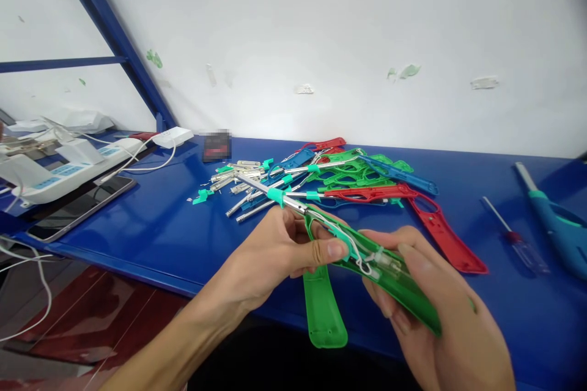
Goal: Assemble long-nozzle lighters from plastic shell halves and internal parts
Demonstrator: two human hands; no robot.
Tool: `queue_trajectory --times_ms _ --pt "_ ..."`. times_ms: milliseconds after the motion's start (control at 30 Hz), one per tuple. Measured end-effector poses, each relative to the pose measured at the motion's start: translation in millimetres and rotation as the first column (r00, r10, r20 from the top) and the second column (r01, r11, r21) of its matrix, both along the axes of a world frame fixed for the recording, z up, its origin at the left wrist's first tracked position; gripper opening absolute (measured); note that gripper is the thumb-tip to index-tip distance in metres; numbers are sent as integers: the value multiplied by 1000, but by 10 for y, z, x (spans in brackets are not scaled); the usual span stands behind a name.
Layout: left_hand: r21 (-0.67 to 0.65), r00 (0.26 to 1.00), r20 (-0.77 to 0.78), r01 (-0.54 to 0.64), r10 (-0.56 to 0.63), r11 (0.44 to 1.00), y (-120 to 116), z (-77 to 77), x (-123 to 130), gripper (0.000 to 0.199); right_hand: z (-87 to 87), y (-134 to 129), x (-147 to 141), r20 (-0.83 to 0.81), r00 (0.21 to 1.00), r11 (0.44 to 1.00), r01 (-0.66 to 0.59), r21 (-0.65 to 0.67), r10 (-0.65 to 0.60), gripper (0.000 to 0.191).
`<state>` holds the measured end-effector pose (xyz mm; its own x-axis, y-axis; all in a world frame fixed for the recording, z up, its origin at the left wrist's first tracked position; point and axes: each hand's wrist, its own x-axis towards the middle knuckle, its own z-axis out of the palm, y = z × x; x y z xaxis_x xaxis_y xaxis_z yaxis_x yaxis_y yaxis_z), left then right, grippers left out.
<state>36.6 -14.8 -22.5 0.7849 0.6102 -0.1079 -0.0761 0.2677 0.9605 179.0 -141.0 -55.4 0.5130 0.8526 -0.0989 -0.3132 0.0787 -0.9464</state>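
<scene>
Both hands hold an opened green lighter (389, 284) whose metal tube (257, 184) points up and to the left. My left hand (279, 247) grips its front part, the thumb pressed on the teal piece inside. Around the rear of the handle, my right hand (435, 299) is closed, beside a clear part and white wires. A teal collar (276, 196) sits on the tube. Below the left hand, a loose green shell half (323, 311) hangs or lies near the table's front edge; its upper end is hidden by the fingers.
Behind the hands lies a pile of green shells (351, 172), red shells (447, 235), metal tubes and small parts. A screwdriver (520, 244) and a blue lighter (557, 226) are at right. A phone (82, 208), power strip (77, 168) and cables are at left.
</scene>
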Motion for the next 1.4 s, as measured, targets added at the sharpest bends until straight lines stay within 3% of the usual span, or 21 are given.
queue_trajectory --times_ms 467,767,967,1133,1200,1300,1333,1400 --pt "-16 1000 -13 -19 18 1000 -7 0 -4 39 -37 6 8 -3 1000 999 6 38 -6 33" --pt "13 999 -36 9 -8 1000 14 24 -16 37 2 -39 5 -60 998 1000 -25 -16 24 38" --pt "15 997 -74 16 -15 1000 -14 102 -25 32 41 20 -6 -199 979 998 -37 41 45 35" --pt "0 999 -6 52 -52 999 -5 101 18 25 12 27 52 -225 967 990 -94 107 116 27" --pt "41 996 -36 81 -80 996 21 113 9 30 7 18 82 -226 964 986 -112 120 137 26" --pt "203 974 -189 163 -125 965 13 190 -135 55 20 15 102 -259 957 989 -112 98 134 27" --pt "275 963 -247 174 -105 946 -15 233 -224 61 28 17 102 -270 954 990 -106 92 128 28" --pt "404 933 -352 81 73 911 -104 342 -435 46 44 20 94 -279 952 991 -108 83 127 30"
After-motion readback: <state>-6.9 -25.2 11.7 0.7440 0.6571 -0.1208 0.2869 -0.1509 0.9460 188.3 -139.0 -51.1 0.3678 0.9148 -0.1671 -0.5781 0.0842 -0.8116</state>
